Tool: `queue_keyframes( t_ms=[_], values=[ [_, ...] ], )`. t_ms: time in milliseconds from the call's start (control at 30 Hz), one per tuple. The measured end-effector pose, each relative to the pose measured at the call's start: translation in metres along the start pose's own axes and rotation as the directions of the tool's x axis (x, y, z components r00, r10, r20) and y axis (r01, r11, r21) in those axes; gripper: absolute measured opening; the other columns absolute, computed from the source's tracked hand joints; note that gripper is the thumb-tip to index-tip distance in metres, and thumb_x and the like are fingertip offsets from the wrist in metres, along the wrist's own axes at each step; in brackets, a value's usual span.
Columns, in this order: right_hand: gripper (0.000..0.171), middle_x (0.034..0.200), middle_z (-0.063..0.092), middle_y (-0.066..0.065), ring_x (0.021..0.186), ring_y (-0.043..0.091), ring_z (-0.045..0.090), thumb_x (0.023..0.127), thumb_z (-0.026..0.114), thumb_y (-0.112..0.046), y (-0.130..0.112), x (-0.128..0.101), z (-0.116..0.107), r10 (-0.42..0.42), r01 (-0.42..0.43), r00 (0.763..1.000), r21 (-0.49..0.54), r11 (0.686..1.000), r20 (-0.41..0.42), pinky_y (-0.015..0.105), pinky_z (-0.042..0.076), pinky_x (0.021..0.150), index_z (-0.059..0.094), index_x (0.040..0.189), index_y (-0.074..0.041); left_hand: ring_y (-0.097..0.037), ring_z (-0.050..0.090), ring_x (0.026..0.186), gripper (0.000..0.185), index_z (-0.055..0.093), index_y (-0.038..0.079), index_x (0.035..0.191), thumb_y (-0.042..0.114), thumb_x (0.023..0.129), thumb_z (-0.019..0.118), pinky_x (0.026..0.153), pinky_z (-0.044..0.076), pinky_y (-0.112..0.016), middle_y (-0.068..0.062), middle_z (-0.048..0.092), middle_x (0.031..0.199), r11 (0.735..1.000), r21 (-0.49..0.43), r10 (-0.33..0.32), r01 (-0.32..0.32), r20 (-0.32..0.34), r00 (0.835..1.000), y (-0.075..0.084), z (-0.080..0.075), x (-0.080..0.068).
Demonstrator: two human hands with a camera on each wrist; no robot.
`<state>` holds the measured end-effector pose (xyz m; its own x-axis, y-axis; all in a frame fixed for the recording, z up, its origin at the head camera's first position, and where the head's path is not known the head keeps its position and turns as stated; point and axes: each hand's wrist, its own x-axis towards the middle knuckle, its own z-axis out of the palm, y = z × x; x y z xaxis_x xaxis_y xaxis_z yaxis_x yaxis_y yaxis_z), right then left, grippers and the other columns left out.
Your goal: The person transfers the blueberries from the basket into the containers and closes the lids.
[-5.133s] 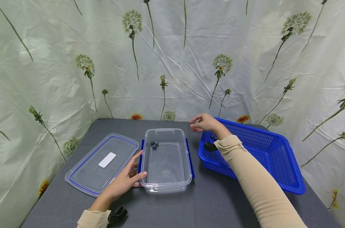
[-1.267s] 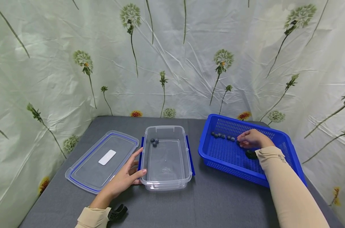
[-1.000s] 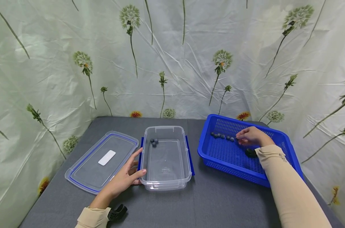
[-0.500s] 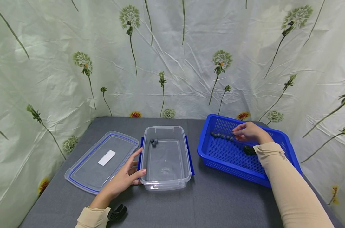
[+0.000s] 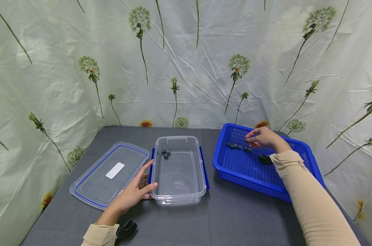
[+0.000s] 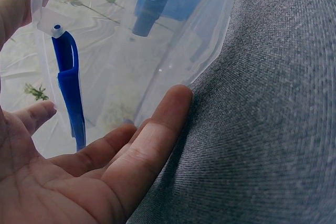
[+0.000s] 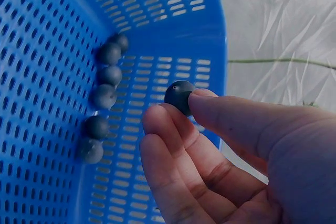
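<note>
Right hand (image 5: 264, 138) pinches one dark blueberry (image 7: 180, 96) between thumb and fingertips (image 7: 157, 115); berry sits at the tip of the pinch, lifted clear of the blue basket (image 5: 300, 160) floor; in the right wrist view the grip is above the basket's perforated wall, near its corner; below and to the left of the pinch a row of loose blueberries (image 7: 104, 96) lies along the basket floor beside the wall, apart from the held berry; the head view shows that same row (image 5: 239, 147) just beside and below the fingers; a small black object (image 5: 265, 159) lies on the basket floor under the right wrist, what it is can't be told

Left hand (image 5: 136, 193) is relaxed and flat, fingers straight, not curled on anything; thumb and fingers rest against the near left corner of the clear container (image 5: 178, 171); left wrist view shows fingertips (image 6: 176, 98) touching the container's clear wall (image 6: 173, 56) where it meets the grey table (image 6: 273, 129), with its blue latch (image 6: 71, 93) hanging just above the palm; three blueberries (image 5: 165, 153) lie at the container's far left corner, well away from the left hand; the clear lid (image 5: 110, 174) with blue seal lies flat on the table just outboard of the left hand, beside the container; floral sheet (image 5: 186, 61) backs the scene
</note>
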<state>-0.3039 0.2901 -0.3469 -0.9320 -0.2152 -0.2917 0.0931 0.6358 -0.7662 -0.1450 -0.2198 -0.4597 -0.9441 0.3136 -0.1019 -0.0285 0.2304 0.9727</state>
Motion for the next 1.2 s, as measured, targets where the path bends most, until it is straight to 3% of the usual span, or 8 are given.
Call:
queue_keyframes(
  t_ms=[300, 700, 1200],
  values=[
    [0.034, 0.087, 0.077, -0.001, 0.077, 0.007, 0.071, 0.106, 0.063, -0.003, -0.023, 0.003, 0.006, -0.045, 0.045, 0.999, -0.074, 0.996, -0.007, 0.022, 0.06, 0.07, 0.06, 0.132, 0.019, -0.057, 0.05, 0.142, 0.085, 0.017, 0.041, 0.17, 0.024, 0.105, 0.069, 0.088, 0.065, -0.051, -0.036, 0.032, 0.165, 1.0, -0.01, -0.028, 0.027, -0.021, 0.999, -0.001, 0.002, 0.001],
    [0.033, 0.089, 0.078, 0.003, 0.079, 0.009, 0.073, 0.105, 0.067, -0.006, -0.054, 0.003, 0.024, -0.121, 0.12, 0.993, -0.083, 0.989, -0.007, 0.025, 0.063, 0.074, 0.065, 0.129, 0.016, -0.059, 0.049, 0.143, 0.084, 0.018, 0.042, 0.17, 0.025, 0.105, 0.07, 0.089, 0.065, -0.052, -0.036, 0.031, 0.166, 0.999, -0.01, -0.039, 0.039, -0.03, 0.999, 0.0, 0.002, 0.002],
    [0.028, 0.099, 0.081, 0.018, 0.081, 0.009, 0.074, 0.105, 0.068, -0.009, -0.091, 0.01, 0.052, -0.211, 0.212, 0.977, -0.146, 0.966, 0.022, 0.028, 0.063, 0.077, 0.07, 0.125, 0.011, -0.059, 0.05, 0.141, 0.085, 0.017, 0.038, 0.171, 0.023, 0.105, 0.069, 0.088, 0.065, -0.053, -0.037, 0.031, 0.165, 1.0, -0.007, -0.013, 0.013, -0.021, 1.0, 0.0, 0.002, 0.001]
  ],
)
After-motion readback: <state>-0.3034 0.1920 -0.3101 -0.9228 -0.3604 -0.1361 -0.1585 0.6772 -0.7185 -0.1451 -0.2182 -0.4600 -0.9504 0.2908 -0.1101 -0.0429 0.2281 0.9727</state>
